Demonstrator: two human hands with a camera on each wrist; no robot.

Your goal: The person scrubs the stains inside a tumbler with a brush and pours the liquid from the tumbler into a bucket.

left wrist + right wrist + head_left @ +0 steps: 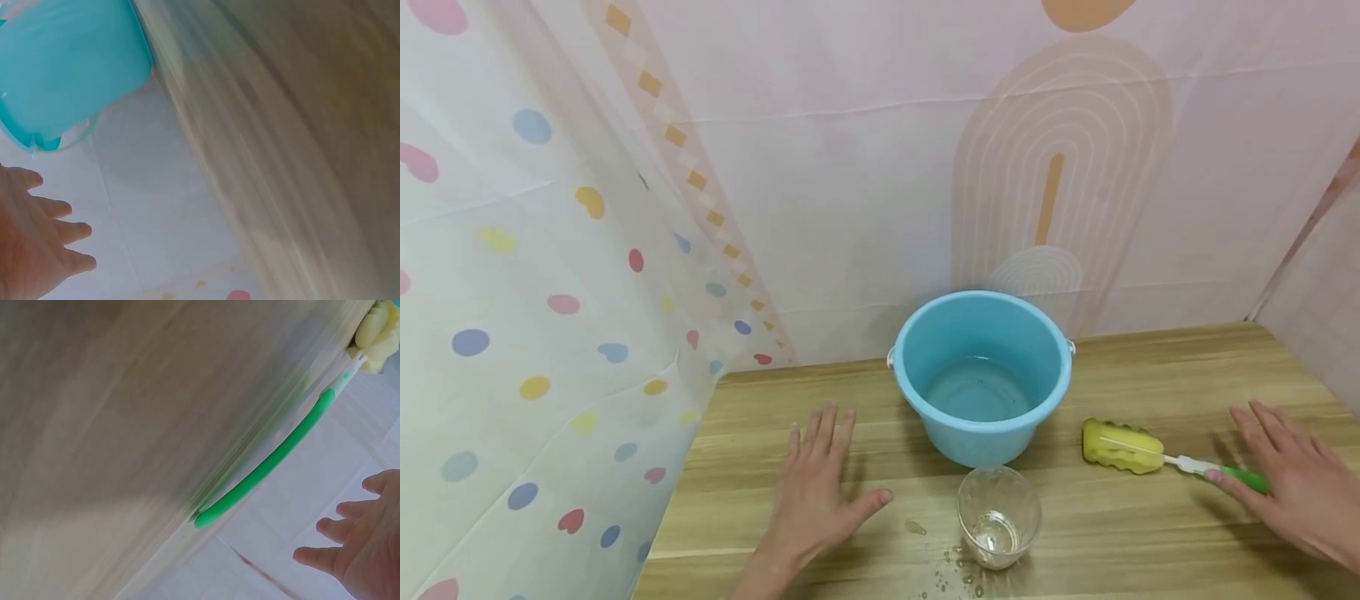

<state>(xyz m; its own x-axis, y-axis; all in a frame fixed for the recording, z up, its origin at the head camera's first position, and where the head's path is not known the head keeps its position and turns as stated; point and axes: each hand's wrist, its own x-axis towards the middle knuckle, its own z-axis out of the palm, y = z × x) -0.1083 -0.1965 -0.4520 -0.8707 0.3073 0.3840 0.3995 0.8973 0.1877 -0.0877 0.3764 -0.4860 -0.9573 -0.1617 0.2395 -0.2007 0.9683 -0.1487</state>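
Note:
My left hand [817, 492] is spread out left of a clear cup [998, 518], holding nothing. Behind the cup stands a light blue bucket [981, 446] with some water [979, 390] in its bottom. On the right lies a sponge bottle brush, its yellow sponge head [1122, 447] pointing toward the bucket. Over the brush's green handle [1243, 478] is my right hand [1296, 483], fingers straight. In the right wrist view that handle [269, 464] lies apart from the right hand [365, 540]. The left wrist view has the bucket [69, 62] beyond the left hand [37, 234].
Water drops [958, 575] lie on the wooden tabletop [737, 467] beside the cup. A patterned curtain [850, 208] hangs along the back edge, and a dotted one [550, 333] closes off the left side.

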